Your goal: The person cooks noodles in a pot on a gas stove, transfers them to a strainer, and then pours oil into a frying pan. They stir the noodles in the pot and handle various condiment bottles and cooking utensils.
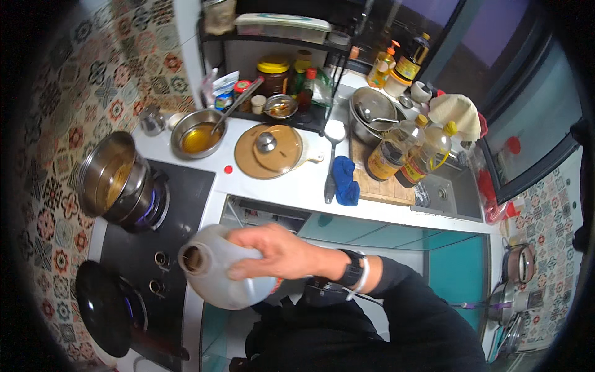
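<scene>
My right hand (274,253) grips a large translucent white plastic jug (218,293) by its upper side. The jug's uncapped mouth (193,259) points left, towards the gas hob (135,251), and the jug looks tilted. How much liquid it holds I cannot tell. My left hand is out of view. On the rear burner a steel pot (111,186) leans open towards me over a blue flame, with brownish contents inside. A black wok (100,307) sits on the front burner, where a bluish glow shows at its edge. A red cap (228,169) lies on the counter.
A steel bowl (197,135) holds yellow oil and a ladle. Nearby are glass lids (267,153), a blue cloth (345,179), a dark-handled spatula (331,162) and two sauce bottles (386,156) on a wooden board (372,186). A black rack (279,42) carries jars.
</scene>
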Demonstrator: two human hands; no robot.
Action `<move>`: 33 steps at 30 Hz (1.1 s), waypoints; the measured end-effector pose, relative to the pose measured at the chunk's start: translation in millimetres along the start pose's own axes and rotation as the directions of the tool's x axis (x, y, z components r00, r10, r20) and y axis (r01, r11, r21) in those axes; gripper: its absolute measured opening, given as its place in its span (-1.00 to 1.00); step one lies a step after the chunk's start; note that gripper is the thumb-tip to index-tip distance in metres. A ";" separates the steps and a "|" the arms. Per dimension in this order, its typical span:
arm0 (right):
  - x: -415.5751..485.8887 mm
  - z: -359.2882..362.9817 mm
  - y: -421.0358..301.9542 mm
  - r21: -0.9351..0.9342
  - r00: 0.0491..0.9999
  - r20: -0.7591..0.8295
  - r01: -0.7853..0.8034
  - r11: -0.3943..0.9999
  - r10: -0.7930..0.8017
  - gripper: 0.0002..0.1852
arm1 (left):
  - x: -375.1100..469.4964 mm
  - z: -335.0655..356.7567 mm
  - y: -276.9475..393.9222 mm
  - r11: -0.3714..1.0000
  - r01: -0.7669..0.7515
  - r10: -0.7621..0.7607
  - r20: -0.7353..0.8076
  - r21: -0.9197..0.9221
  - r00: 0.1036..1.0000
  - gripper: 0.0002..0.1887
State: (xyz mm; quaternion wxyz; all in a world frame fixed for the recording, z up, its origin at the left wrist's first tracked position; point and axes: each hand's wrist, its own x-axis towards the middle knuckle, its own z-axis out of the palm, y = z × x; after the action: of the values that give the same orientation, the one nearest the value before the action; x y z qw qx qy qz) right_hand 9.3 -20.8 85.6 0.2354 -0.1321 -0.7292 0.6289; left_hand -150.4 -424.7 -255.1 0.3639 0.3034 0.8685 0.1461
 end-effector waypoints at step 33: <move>-103.9 -240.3 122.5 0.544 0.849 -0.472 0.070 0.836 0.236 -0.62 | 336.5 -56.3 506.1 0.830 -0.336 0.507 -0.352 0.446 0.787 -0.67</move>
State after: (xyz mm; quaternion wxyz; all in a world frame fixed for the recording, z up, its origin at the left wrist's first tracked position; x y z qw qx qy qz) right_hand 207.8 155.2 -29.2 0.4226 -0.2581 -0.4230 0.7589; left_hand -163.6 177.8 -158.8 0.0452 0.5109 0.8485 0.1305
